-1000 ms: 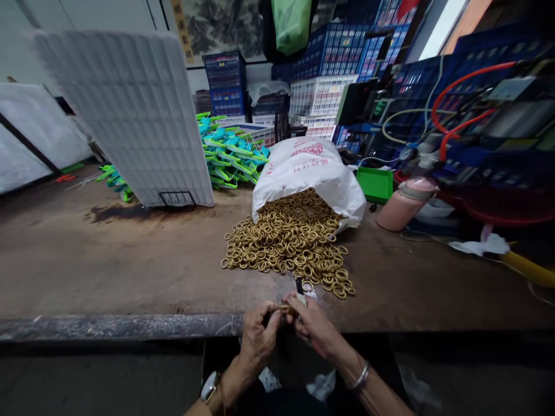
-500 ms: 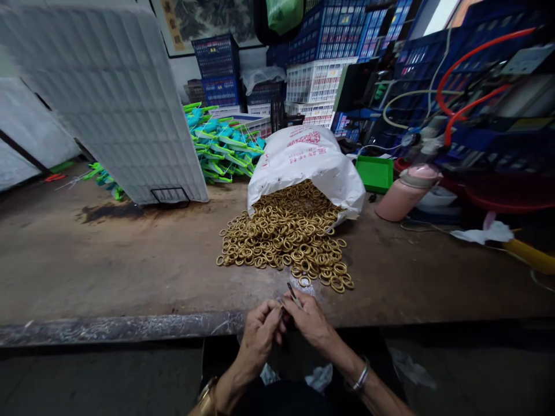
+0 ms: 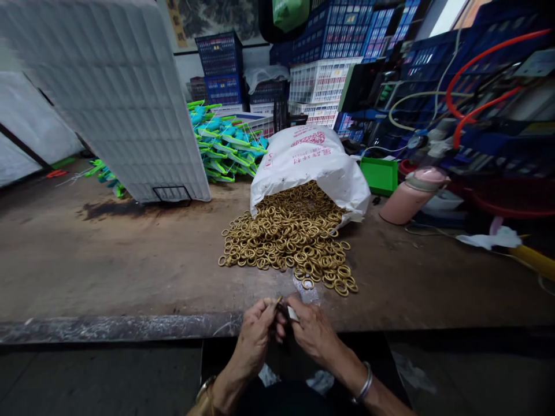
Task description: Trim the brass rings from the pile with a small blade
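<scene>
At the front edge of the bench, my left hand [image 3: 256, 330] pinches a brass ring [image 3: 278, 300] between thumb and fingers; only a bit of its rim shows. Close beside it, my right hand [image 3: 315, 330] is closed on a small tool [image 3: 293, 314] with a pale, flat body. Its working end is hidden near the left fingers. Just beyond both hands lies a heap of brass rings [image 3: 281, 237], spilling from the mouth of a white woven sack [image 3: 303, 162] with red print.
Blue-and-green plastic pieces [image 3: 229, 144] are piled behind a tall white ribbed panel [image 3: 151, 115] at left. To the right of the sack are a green tray [image 3: 379, 176] and a pink bottle [image 3: 411, 196]. Stacked crates [image 3: 321, 81] line the back.
My right hand has turned the tool, so its dark narrow tip no longer points up toward the heap. A ring's rim now shows at my left fingertips. The view has shifted slightly.
</scene>
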A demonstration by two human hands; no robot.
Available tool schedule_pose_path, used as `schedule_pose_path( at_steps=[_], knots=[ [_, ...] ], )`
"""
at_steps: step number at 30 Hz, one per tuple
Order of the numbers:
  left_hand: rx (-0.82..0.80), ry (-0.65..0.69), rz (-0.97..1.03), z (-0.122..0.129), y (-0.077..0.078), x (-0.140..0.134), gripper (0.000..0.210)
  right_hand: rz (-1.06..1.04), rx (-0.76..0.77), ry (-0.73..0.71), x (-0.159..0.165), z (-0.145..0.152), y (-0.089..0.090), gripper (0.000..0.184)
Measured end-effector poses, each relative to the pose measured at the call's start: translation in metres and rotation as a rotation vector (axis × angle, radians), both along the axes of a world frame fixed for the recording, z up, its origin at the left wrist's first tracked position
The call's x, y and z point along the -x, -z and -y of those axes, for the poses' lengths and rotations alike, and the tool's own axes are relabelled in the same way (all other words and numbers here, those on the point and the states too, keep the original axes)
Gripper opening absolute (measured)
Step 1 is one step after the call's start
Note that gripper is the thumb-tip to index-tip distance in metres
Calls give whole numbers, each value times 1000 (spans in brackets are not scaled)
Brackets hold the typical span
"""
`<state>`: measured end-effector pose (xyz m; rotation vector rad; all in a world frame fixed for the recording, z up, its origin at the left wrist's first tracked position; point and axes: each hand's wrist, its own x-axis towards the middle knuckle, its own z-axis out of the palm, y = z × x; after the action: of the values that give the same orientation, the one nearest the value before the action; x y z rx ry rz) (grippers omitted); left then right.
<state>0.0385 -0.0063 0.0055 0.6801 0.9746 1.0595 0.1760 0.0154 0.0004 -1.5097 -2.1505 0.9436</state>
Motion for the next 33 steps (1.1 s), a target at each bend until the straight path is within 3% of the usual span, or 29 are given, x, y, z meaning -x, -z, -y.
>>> schedule_pose_path(
  at_steps=[4,9,13,17,22,27,33],
  knots=[
    [6,11,-91,-1,-3,1,32,153,-59,-17,3,3,0,29],
    [-3,-15,-196,0,-2,2,33,268,-151,5,5,4,16,24],
    [-29,-2,-170,4,-2,3,33,371,-181,82,3,0,18,26],
    [-15,43,-53,10,-8,5,28,466,-164,239,-14,-14,9,22],
    [153,19,151,7,-8,3,30,493,-206,411,-33,-27,4,10],
    [185,-8,269,3,-6,3,25,525,-207,425,-27,-31,1,15],
    [311,55,462,-4,-3,7,20,502,-208,393,-30,-34,5,10]
  ],
)
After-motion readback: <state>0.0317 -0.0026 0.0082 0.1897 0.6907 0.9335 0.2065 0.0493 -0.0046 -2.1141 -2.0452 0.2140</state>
